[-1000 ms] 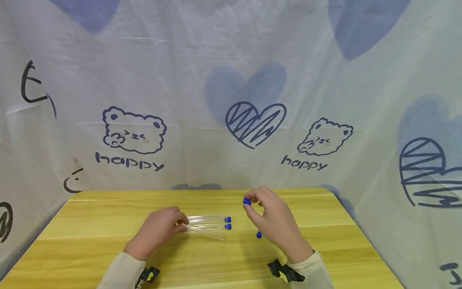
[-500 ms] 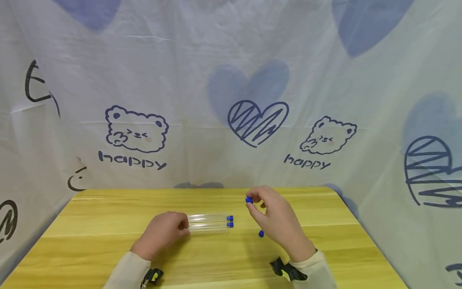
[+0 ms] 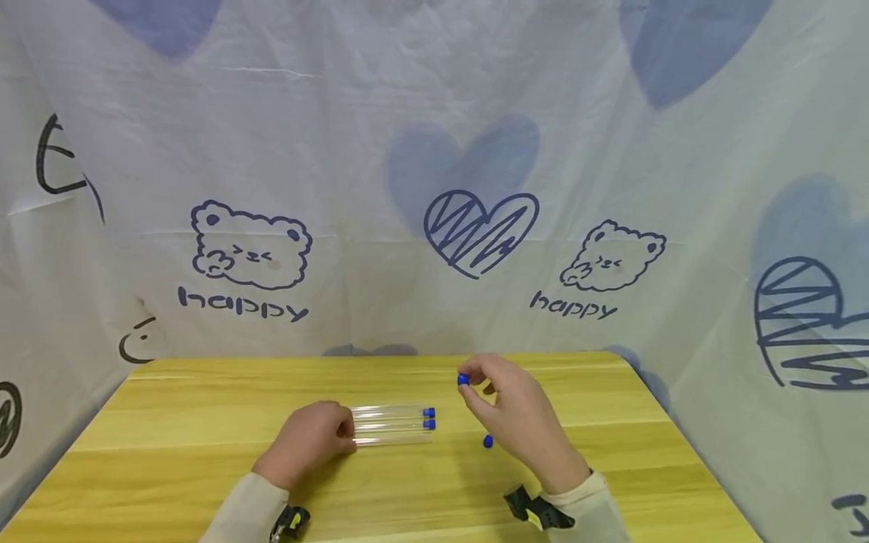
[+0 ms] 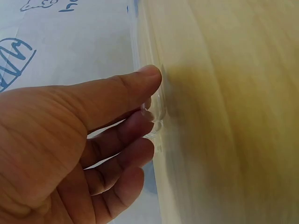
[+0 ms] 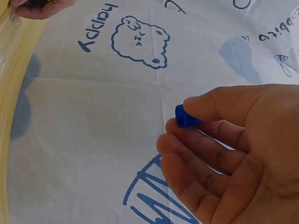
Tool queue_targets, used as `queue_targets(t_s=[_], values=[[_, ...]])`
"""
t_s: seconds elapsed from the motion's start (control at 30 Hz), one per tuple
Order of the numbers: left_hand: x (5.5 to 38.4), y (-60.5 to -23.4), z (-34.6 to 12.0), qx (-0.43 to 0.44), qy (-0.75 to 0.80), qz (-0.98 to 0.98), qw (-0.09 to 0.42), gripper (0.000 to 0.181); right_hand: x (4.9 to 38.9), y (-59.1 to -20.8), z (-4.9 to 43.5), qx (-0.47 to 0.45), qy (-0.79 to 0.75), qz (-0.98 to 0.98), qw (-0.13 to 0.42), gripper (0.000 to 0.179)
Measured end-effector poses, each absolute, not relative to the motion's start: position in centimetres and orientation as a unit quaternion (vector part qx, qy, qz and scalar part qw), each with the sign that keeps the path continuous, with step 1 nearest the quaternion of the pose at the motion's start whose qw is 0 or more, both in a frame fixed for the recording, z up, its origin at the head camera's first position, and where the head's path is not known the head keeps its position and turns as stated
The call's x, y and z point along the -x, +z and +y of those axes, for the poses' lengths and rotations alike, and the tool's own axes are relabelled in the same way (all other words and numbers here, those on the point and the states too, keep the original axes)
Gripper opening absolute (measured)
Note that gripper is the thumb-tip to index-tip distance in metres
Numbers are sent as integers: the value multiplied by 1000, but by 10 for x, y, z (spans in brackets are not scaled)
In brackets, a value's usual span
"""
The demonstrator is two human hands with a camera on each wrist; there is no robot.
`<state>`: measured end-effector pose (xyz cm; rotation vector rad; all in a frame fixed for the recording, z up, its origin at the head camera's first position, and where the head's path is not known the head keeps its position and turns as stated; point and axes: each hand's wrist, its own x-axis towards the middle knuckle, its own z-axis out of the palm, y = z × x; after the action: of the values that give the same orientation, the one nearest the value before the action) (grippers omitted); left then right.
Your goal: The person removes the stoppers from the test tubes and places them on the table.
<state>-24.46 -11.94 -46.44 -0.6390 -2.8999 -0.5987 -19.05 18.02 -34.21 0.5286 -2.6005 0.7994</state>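
My left hand (image 3: 308, 437) pinches an uncapped clear test tube (image 3: 400, 441) near its rounded end, thumb on the near side. Beyond it, two more clear test tubes (image 3: 390, 412) lie side by side, their blue caps (image 3: 429, 424) pointing right. In the left wrist view, rounded glass ends (image 4: 160, 112) show just past the fingertips. My right hand (image 3: 519, 418), raised right of the tubes, holds a small blue cap (image 5: 183, 117) between thumb and index finger. The cap's hollow end faces away from the palm, and the other fingers are loosely bent.
A loose blue cap (image 3: 488, 441) lies on the wood-grain table (image 3: 380, 498), below the right hand. Behind the table hangs a white cloth (image 3: 366, 302) printed with hearts and bears. Each wrist wears a black strap (image 3: 536, 510).
The uncapped test tube has swung from a slant to lie nearly parallel with the capped pair, slightly nearer me. The cap in my right hand has turned slightly; that hand has hardly moved.
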Motion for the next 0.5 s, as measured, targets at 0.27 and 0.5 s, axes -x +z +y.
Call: queue_targets(t_s=[0.27,0.5], values=[[244,-460,-119,195,-205,-958,53,26,191,-344,176,-188,281,-924,176,14],[227,-405,-134,171,-195,-963,70,16,192,-345,177,-194,275,-923,186,15]])
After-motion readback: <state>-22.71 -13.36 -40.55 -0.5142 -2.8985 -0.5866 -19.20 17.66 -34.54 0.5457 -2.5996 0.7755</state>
